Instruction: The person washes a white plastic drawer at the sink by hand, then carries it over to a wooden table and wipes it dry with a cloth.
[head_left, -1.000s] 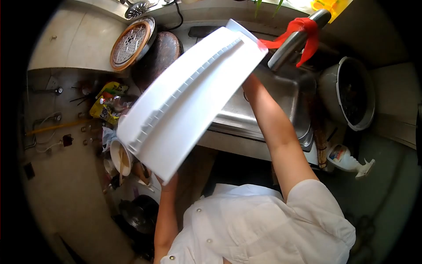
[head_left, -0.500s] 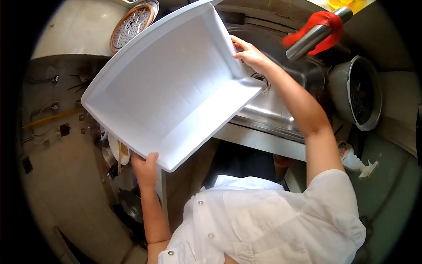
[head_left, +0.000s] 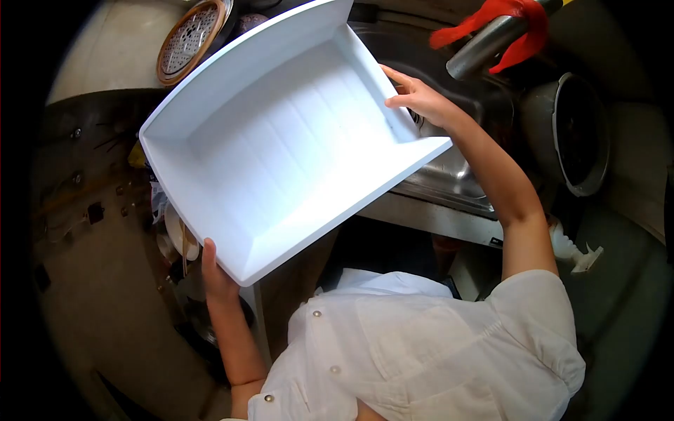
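Observation:
A large white plastic bin (head_left: 281, 133), shaped like a fridge drawer with one low side, is held up tilted over the front of the sink. Its inside faces me and holds nothing. My left hand (head_left: 219, 277) grips the near lower left edge, thumb on the rim and the other fingers hidden underneath. At the right wall, my right hand (head_left: 421, 102) holds on with its thumb on the inner side and fingers behind. Beneath the bin shows part of the stainless steel sink (head_left: 449, 172).
A metal tap (head_left: 484, 49) with a red cloth (head_left: 523, 21) around it juts over the sink. To the right stand a deep pot (head_left: 579, 133) and a white spray bottle (head_left: 572, 249). A perforated round plate (head_left: 191, 41) leans at the back left. Dishes (head_left: 179, 231) sit below left.
The bin has turned so that more of its inner floor faces me, and its low side has swung right and down. Both hands still hold it.

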Motion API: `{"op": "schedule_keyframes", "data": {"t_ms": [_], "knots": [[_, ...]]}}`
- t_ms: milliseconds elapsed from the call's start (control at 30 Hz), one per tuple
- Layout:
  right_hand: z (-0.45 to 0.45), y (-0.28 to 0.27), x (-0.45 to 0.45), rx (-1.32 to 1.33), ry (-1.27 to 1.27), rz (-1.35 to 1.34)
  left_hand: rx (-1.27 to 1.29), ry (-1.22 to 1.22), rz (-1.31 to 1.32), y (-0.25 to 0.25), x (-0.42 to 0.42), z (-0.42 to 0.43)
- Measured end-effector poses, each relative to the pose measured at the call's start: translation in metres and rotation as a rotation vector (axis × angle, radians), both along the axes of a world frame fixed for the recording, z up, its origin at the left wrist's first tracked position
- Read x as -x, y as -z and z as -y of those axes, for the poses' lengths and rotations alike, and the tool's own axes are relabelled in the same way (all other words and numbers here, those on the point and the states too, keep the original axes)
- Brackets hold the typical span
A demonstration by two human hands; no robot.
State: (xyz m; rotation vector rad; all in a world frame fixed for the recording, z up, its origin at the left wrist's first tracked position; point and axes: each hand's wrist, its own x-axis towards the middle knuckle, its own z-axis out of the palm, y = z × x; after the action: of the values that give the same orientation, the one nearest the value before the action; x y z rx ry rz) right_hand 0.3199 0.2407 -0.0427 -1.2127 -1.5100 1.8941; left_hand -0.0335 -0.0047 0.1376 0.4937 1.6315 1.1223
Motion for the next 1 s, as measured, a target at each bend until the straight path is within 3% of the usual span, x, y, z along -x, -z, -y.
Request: {"op": "schedule_keyframes", "data": {"t_ms": [300,500,567,600,700,767,800,833,900,1000], "knots": [[0.02,-0.001,-0.012,0.0,0.014,0.102,-0.111,-0.007,0.11,0.004,0.005,-0.002],[0.022,0.012,-0.019,-0.029,0.009,-0.025,0.019,0.013,0.248,0.008,0.008,-0.007],[0.018,0.012,-0.021,-0.024,-0.041,-0.033,0.054,0.142,0.309,0.007,0.01,-0.008],[0.015,0.018,-0.023,0.018,-0.001,-0.061,0.072,0.207,0.34,0.006,0.01,-0.009],[0.017,0.044,-0.035,0.157,0.189,-0.265,0.047,0.047,0.349,0.011,-0.006,-0.007],[0.03,0.057,-0.043,0.488,0.577,-0.61,0.017,-0.029,0.383,0.021,-0.014,-0.003],[0.042,0.051,-0.043,0.462,0.708,-0.618,0.0,-0.067,0.402,0.026,-0.02,0.0],[0.054,0.045,-0.052,0.523,0.576,-0.709,-0.022,-0.084,0.42,0.03,-0.027,0.0],[0.086,0.035,-0.049,0.591,0.621,-0.689,-0.032,-0.074,0.38,0.035,-0.045,-0.001],[0.127,-0.014,-0.012,0.566,0.596,-0.501,-0.05,-0.052,0.387,0.053,-0.063,0.002]]}}
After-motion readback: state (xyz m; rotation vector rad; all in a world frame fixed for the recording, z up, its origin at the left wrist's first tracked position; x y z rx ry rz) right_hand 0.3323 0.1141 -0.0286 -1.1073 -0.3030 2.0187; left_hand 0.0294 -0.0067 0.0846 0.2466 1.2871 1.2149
